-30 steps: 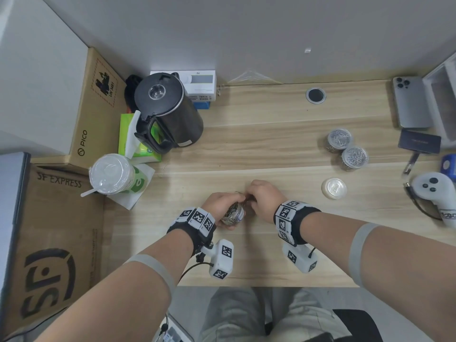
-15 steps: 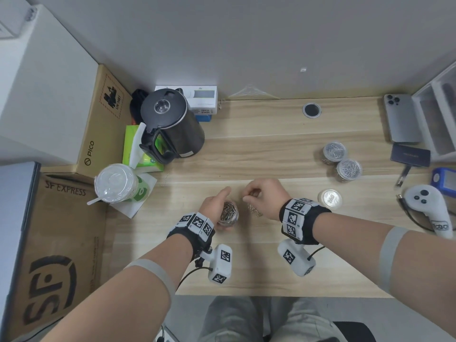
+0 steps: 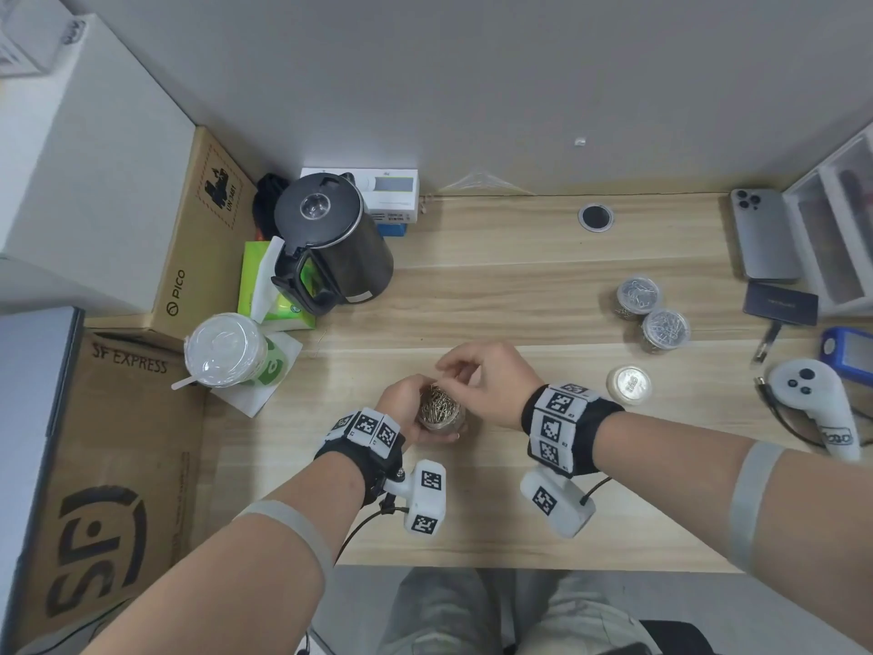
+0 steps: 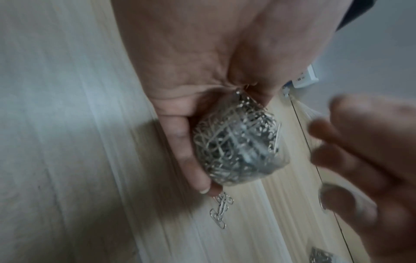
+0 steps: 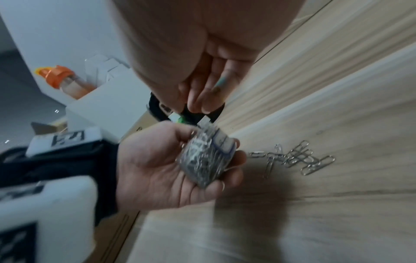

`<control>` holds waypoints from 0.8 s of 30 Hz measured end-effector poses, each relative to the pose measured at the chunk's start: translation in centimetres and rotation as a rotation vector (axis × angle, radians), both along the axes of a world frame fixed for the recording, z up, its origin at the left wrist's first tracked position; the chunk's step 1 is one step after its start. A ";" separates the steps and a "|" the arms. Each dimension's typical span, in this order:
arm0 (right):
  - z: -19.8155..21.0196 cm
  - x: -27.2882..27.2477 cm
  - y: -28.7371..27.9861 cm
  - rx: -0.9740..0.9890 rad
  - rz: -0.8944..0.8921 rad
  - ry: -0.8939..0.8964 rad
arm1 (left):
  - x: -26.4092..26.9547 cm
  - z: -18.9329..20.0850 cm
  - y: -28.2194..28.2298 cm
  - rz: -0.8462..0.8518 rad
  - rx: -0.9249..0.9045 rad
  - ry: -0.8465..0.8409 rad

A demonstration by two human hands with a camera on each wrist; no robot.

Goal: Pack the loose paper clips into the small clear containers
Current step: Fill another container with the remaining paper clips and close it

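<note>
A small clear container (image 3: 439, 411) packed with silver paper clips sits in my left hand (image 3: 405, 408), whose fingers curl round its wall, just above the wooden desk (image 3: 519, 300). The left wrist view shows the same container (image 4: 238, 147) in my fingers (image 4: 186, 142). My right hand (image 3: 477, 380) hovers over the container's open mouth with its fingertips (image 5: 200, 105) drawn together; a thin blurred clip shows between them. A few loose paper clips (image 5: 292, 158) lie on the desk right of the container, the same paper clips (image 4: 221, 211) just under my left fingertips.
Two filled clear containers (image 3: 637, 295) (image 3: 665, 329) and a round lid (image 3: 629, 384) stand at the right. A black kettle (image 3: 330, 248), a lidded cup (image 3: 226, 349) and a tissue pack sit at the left. A phone (image 3: 763, 234) and white controller (image 3: 817, 408) lie far right.
My right hand has come left from the desk beside the container to above its mouth. My left hand keeps its hold on the container.
</note>
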State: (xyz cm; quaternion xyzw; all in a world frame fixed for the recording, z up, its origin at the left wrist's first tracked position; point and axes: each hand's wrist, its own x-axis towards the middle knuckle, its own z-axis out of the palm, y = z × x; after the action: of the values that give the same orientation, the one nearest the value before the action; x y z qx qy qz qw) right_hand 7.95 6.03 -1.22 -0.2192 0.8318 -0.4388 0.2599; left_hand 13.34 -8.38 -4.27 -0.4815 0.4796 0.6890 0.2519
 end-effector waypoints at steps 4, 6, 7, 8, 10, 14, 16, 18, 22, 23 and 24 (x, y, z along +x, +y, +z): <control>-2.0 -3.4 2.7 0.307 0.054 0.051 | 0.7 -0.5 -1.3 -0.006 0.026 -0.009; -3.1 -4.5 4.4 0.503 0.212 0.077 | 1.2 -1.0 -2.1 0.008 0.024 -0.008; -3.7 -4.8 5.1 0.558 0.283 0.080 | 1.4 -1.1 -2.4 0.012 0.026 -0.016; -3.8 -4.7 5.5 0.588 0.341 0.076 | 1.6 -1.3 -2.6 0.012 0.031 -0.030; -4.0 -4.3 5.6 0.581 0.410 0.076 | 1.8 -1.3 -2.9 0.007 0.052 -0.057; -4.8 -3.3 4.5 0.506 0.467 0.107 | 2.1 -1.4 -3.0 -0.018 0.108 -0.076; -5.2 -3.1 3.6 0.479 0.484 0.099 | 2.1 -1.6 -3.1 -0.025 0.124 -0.075; -5.3 -3.2 2.8 0.455 0.500 0.082 | 2.0 -1.8 -3.2 -0.033 0.128 -0.080; -5.8 -3.4 2.3 0.461 0.509 0.071 | 2.1 -2.3 -3.5 -0.044 0.092 -0.096; -5.9 -3.4 2.2 0.461 0.504 0.072 | 2.1 -2.3 -3.6 -0.045 0.088 -0.097; -5.9 -3.5 2.2 0.466 0.502 0.072 | 2.1 -2.4 -3.6 -0.046 0.090 -0.097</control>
State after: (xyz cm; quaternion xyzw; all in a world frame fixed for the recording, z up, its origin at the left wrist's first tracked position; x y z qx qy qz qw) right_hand 4.46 8.24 -7.12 -0.3671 0.8385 -0.1513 0.3731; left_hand 15.48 -11.99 -6.63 -0.4915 0.4465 0.6795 0.3120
